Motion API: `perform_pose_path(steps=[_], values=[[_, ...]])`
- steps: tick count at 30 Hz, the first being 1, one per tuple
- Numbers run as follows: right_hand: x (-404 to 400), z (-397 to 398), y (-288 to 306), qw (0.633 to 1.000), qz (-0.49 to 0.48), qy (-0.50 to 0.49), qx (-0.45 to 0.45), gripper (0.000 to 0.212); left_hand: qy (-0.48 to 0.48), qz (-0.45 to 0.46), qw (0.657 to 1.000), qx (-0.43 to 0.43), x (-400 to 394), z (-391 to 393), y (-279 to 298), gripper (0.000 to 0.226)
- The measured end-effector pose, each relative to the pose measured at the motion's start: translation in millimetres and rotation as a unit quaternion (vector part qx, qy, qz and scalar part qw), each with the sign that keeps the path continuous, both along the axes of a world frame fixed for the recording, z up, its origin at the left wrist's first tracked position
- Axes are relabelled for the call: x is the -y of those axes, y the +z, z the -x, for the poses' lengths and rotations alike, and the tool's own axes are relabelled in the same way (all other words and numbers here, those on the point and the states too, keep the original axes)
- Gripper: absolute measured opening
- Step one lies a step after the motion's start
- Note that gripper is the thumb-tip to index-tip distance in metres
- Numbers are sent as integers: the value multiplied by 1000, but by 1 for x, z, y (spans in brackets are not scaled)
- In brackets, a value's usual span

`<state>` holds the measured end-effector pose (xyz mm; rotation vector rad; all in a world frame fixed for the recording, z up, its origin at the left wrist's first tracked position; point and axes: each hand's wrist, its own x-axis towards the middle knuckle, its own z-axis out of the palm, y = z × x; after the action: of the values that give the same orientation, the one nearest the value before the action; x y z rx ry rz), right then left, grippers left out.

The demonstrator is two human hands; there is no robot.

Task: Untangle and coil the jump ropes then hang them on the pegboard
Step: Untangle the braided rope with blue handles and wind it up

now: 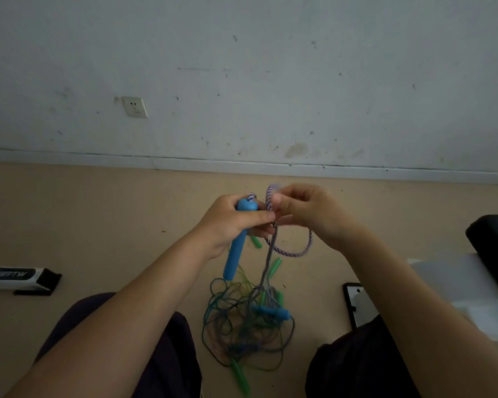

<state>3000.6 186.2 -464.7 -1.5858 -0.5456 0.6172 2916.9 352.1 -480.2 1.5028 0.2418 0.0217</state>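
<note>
1. Head view: my left hand [230,222] grips the blue handle [236,248] upright, fingers curled round it, I judge to anchor that end.
2. My right hand [305,211] pinches the purple rope [288,254] just beside the handle, likely to form a coil loop.
3. On the floor [98,211] below, between my knees, lies the tangle [247,326] of ropes, still unsorted.

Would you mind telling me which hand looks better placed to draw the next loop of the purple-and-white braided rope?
Probably the right hand: it already pinches the purple-and-white braided rope at the top of a loop, while the left hand grips the blue plastic handle, anchoring that end.
</note>
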Motion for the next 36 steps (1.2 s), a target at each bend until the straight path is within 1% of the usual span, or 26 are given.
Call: perform_pose_path(steps=[3, 4, 5, 6, 7, 8, 9, 10, 11, 13, 14, 16, 18, 20, 21, 24, 26, 28, 30, 33, 35, 36], values=[[1, 1, -7, 992, 89, 92, 14, 25, 55, 143, 988, 32, -8, -3, 6, 8], [1, 2, -9, 984, 127, 124, 25, 20, 68, 183, 980, 44, -12, -4, 8, 3], [2, 2, -10, 972, 168, 156, 40, 15, 86, 214, 971, 57, -16, -6, 10, 8], [4, 2, -10, 956, 217, 187, 63, 13, 111, 235, 963, 68, -21, -7, 11, 20], [6, 3, -10, 935, 268, 212, 91, 13, 137, 249, 956, 77, -27, -9, 12, 26], [7, 3, -9, 917, 309, 223, 117, 16, 163, 250, 951, 81, -34, -9, 13, 24], [8, 3, -9, 910, 326, 217, 135, 17, 177, 240, 951, 80, -39, -10, 13, 16], [8, 3, -8, 917, 318, 196, 142, 18, 173, 224, 956, 74, -43, -9, 13, 9], [8, 3, -7, 935, 285, 163, 132, 16, 149, 208, 965, 63, -44, -8, 12, 11], [5, 3, -2, 977, 178, 94, 75, 13, 77, 161, 984, 17, -41, -4, 7, 31], [4, 3, 1, 989, 124, 67, 45, 12, 31, 125, 992, -9, -36, -2, 4, 37], [1, 4, 4, 998, 59, 26, 28, 10, -62, 62, 995, -54, -23, 3, -1, 37], [-1, 5, 5, 999, 31, -2, 34, 9, -110, -4, 991, -81, -12, 5, -6, 30], [-3, 6, 6, 999, -4, -30, 25, 9, -121, -80, 986, -81, -9, 5, -8, 25], [-3, 5, 6, 999, -22, -45, 16, 9, -120, -100, 985, -76, -8, 5, -8, 24], [-1, 2, 7, 997, -48, -67, -8, 11, -110, -143, 982, -56, -4, 4, -9, 22], [1, 0, 5, 997, -43, -69, -14, 14, -89, -156, 983, -40, -1, 4, -8, 21], [2, -1, 2, 998, -18, -54, -3, 21, -52, -110, 992, -19, -2, 3, -6, 19], [4, -1, -1, 1000, 19, -13, 3, 29, -6, -17, 1000, 6, -5, 0, -1, 11], [2, 2, -7, 995, 88, 46, 25, 23, 46, 115, 991, 44, -12, -3, 7, 4], [-3, 6, -12, 991, 120, 43, 49, 25, 56, 172, 982, 55, -15, -3, 10, 3], [-6, 8, -14, 991, 123, 27, 52, 28, 60, 186, 979, 58, -16, -3, 10, 4]])
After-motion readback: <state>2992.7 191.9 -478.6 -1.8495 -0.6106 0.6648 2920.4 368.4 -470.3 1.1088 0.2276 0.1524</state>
